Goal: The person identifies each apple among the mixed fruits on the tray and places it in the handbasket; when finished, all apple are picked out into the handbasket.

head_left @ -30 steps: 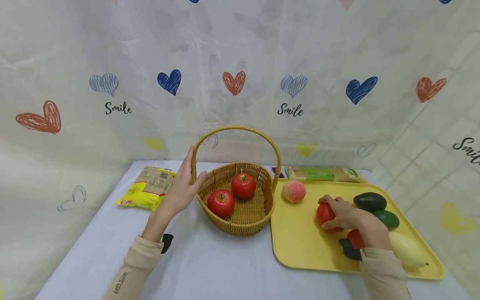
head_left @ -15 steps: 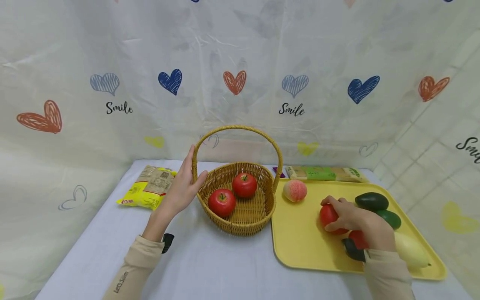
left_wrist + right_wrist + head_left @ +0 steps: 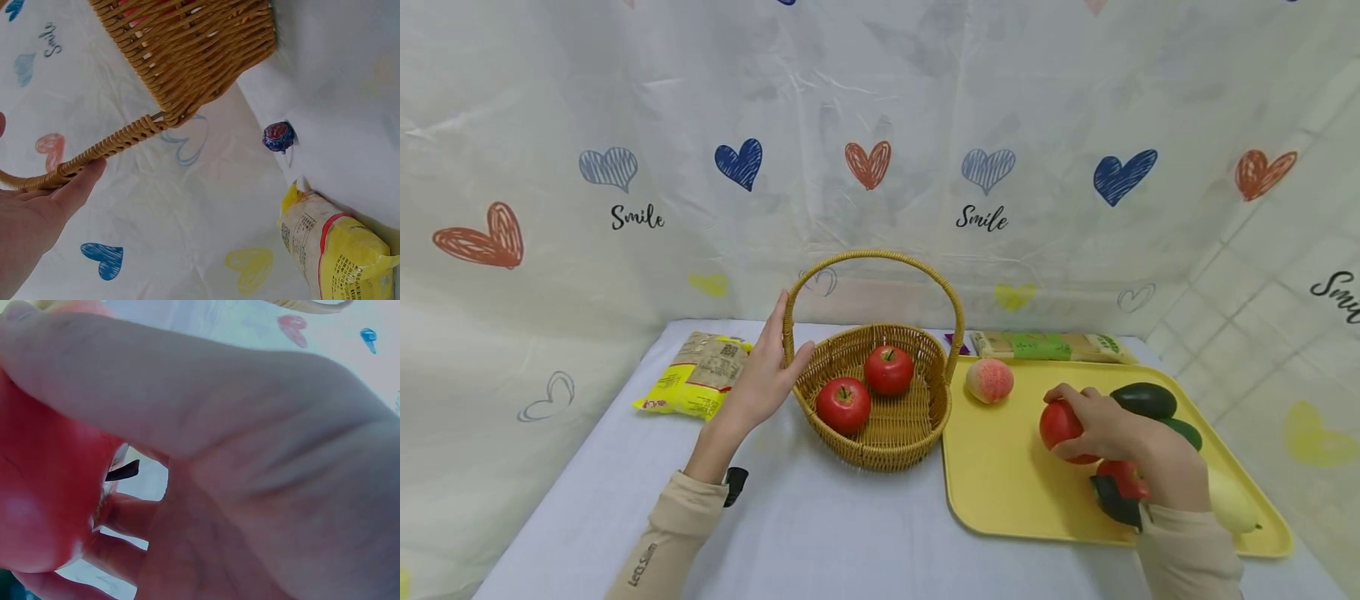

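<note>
The head view looks forward and down on the table. The left wrist view is close under the basket [image 3: 187, 56] handle; both show it. The right wrist view sits against the apple [image 3: 44, 481].

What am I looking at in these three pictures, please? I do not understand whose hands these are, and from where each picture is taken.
There is no machine here: a person works with two bare hands and wears three cameras. The wide picture comes from the head camera; the other two come from cameras on the wrists.

On the table stands a wicker basket with two red apples inside. The left hand rests against its handle with straight fingers; the left wrist view shows this from close by, with a yellow packet lying nearby.

To the right lies a yellow tray with a peach, dark green avocados and a pale fruit. The right hand grips a red apple above the tray. The right wrist view shows only fingers around that apple.
</note>
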A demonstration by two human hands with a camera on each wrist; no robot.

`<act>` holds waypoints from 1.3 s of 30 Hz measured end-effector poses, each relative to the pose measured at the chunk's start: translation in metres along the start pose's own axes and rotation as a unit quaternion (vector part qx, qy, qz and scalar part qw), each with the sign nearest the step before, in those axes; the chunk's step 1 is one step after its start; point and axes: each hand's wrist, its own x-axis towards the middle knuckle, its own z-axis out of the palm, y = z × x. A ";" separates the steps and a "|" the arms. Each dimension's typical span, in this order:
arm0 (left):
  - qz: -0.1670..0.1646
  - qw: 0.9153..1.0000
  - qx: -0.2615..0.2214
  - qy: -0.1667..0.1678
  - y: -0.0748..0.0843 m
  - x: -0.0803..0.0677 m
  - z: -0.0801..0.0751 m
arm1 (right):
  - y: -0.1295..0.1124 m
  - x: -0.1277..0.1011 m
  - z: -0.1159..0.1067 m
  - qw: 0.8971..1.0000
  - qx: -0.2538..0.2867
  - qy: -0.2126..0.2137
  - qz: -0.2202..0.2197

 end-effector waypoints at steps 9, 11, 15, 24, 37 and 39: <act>-0.001 1.000 0.000 0.002 -0.002 -0.001 0.001 | -0.010 -0.008 -0.005 1.000 0.003 0.020 -0.013; 0.000 1.000 0.001 0.002 -0.003 -0.001 0.002 | -0.014 -0.009 -0.005 1.000 0.012 0.017 -0.014; 0.000 1.000 -0.001 0.002 -0.003 -0.002 0.002 | -0.020 -0.011 -0.006 0.999 0.024 0.020 -0.029; -0.001 1.000 0.005 0.003 -0.003 -0.003 0.001 | -0.040 -0.015 -0.003 0.993 0.026 0.069 -0.091; 0.006 1.000 0.011 0.005 -0.002 0.000 0.002 | -0.065 -0.014 -0.002 0.981 0.036 0.128 -0.141; 0.006 1.000 0.011 0.006 -0.002 0.001 0.001 | -0.070 -0.011 0.001 0.978 0.044 0.130 -0.156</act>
